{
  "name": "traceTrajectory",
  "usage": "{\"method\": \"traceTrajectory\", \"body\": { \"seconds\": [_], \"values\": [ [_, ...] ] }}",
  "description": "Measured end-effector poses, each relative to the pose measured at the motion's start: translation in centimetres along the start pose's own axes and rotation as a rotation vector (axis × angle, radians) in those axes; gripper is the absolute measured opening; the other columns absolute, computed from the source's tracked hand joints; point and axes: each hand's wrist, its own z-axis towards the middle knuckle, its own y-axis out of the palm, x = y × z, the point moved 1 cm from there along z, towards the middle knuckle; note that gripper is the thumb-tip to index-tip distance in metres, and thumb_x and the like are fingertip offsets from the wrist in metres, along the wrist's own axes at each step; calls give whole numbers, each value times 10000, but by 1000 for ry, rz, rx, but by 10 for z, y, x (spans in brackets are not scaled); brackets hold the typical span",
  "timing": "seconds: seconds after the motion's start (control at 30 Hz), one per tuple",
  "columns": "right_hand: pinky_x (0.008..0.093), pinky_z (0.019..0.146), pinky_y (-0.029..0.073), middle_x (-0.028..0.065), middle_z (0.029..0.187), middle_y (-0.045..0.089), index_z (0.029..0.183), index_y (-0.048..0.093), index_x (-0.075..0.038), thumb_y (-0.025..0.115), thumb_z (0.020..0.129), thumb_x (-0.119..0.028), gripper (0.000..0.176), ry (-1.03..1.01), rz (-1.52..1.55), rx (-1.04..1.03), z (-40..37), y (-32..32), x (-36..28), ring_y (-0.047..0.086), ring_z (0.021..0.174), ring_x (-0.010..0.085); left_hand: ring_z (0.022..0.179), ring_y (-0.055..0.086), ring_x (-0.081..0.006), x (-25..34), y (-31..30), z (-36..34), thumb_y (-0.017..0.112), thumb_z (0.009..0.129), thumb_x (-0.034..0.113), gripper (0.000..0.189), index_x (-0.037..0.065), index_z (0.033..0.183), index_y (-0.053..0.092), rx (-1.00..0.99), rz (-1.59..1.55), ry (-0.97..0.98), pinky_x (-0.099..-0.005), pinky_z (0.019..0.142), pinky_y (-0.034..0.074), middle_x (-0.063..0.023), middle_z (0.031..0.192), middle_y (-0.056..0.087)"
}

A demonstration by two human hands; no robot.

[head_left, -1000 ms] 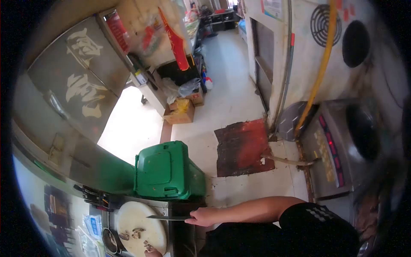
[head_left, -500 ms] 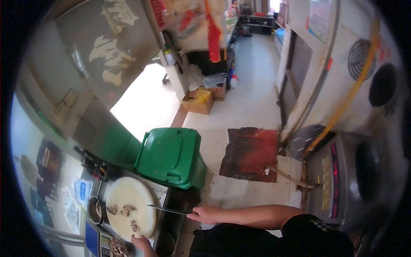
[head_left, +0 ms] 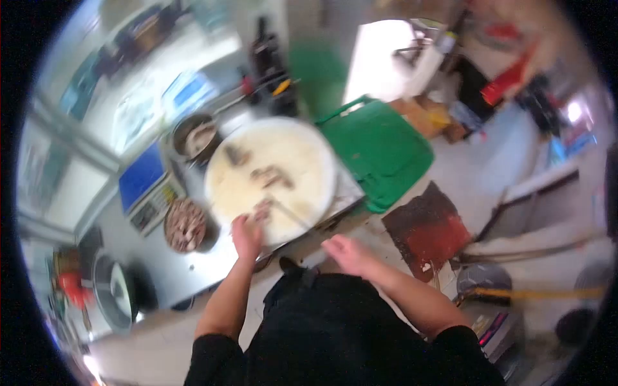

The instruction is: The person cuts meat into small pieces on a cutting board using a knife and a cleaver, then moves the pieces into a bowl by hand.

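A round white cutting board [head_left: 302,154] lies on the counter with several pieces of meat on it. My left hand [head_left: 246,237] is at the board's near edge, fingers closed at a small piece of meat [head_left: 263,210]; blur hides the exact grip. My right hand [head_left: 349,253] is wrapped round a knife [head_left: 293,215], its handle hidden by the fingers. The blade reaches over the board, its tip close to that piece. Farther up the board are a darker piece of meat [head_left: 237,155] and a cluster of meat chunks [head_left: 272,176].
Left of the board stand a bowl of cut meat [head_left: 185,225], a scale [head_left: 149,186] and a metal pot [head_left: 196,137]. A green lidded bin [head_left: 383,151] is beyond the counter's right edge. A dark red mat [head_left: 428,228] lies on the floor.
My view has swung left and down, bringing the board nearer the middle. The knife's blade now points across the board toward the piece by my left hand.
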Motion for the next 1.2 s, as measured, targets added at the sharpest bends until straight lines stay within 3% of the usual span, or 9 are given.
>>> {"method": "traceTrajectory", "body": {
  "seconds": [0.1, 0.2, 0.27, 0.5, 0.63, 0.7, 0.9, 1.0, 1.2],
  "values": [
    [457, 756, 508, 216, 887, 680, 1018, 619, -25, 484, 1019, -484, 479, 34, -57, 16, 18, 9, -6, 657, 815, 365, 1143, 559, -386, 5, -10, 14, 736, 759, 117, 432, 24, 1155, 590, -77, -124, -45, -451, 998, 454, -195, 1183, 601],
    [438, 752, 500, 231, 882, 667, 1012, 617, -14, 497, 1022, -432, 435, 129, -74, -10, 22, 7, -39, 659, 826, 365, 1018, 617, -337, 6, -19, 19, 764, 742, 97, 414, 52, 1124, 613, -69, -123, 38, -417, 903, 512, -171, 1125, 617],
    [438, 757, 501, 232, 890, 670, 1025, 625, -13, 501, 1020, -433, 438, 138, -107, -58, 29, 12, -50, 660, 839, 373, 974, 620, -327, 9, -27, 24, 788, 724, 123, 391, 62, 1079, 634, -83, -127, 283, -412, 862, 525, -146, 1080, 631],
    [488, 832, 516, 256, 953, 691, 1096, 649, -23, 511, 1003, -465, 473, 61, -282, -200, 56, 13, -80, 664, 919, 438, 876, 619, -304, 0, -18, 25, 804, 720, 146, 248, 95, 933, 686, -93, -181, 366, -403, 766, 525, -88, 950, 646],
    [516, 856, 512, 265, 990, 694, 1111, 648, -25, 513, 997, -473, 481, 55, -366, -294, 68, 5, -88, 655, 941, 460, 850, 627, -311, 3, -15, 27, 787, 734, 121, 250, 97, 971, 710, -87, -182, 367, -410, 748, 528, -95, 949, 651],
    [518, 854, 512, 270, 986, 692, 1109, 646, -24, 511, 996, -480, 489, 68, -401, -334, 74, 0, -91, 654, 941, 462, 908, 650, -312, 5, -12, 31, 763, 754, 83, 313, 101, 1063, 714, -64, -180, 401, -400, 772, 554, -114, 1018, 666],
    [527, 837, 511, 285, 959, 682, 1106, 629, -15, 490, 999, -503, 518, 43, -467, -421, 87, -10, -89, 649, 924, 473, 950, 673, -314, 1, -8, 27, 721, 796, 39, 293, 99, 1083, 727, -77, -138, 406, -400, 808, 570, -123, 1105, 688],
    [527, 825, 510, 290, 942, 677, 1098, 616, -8, 476, 1005, -502, 522, 32, -471, -451, 94, -13, -89, 647, 917, 477, 880, 658, -306, 0, -4, 28, 739, 774, 59, 289, 92, 1061, 732, -31, -181, 427, -394, 771, 545, -107, 964, 672],
    [518, 808, 509, 303, 924, 665, 1048, 597, 15, 437, 1026, -481, 522, 27, -513, -499, 105, -10, -98, 646, 906, 477, 882, 649, -281, 1, -7, 25, 723, 754, 38, 311, 88, 1060, 732, -53, -149, 416, -373, 775, 545, -89, 954, 671]
  ]
}}
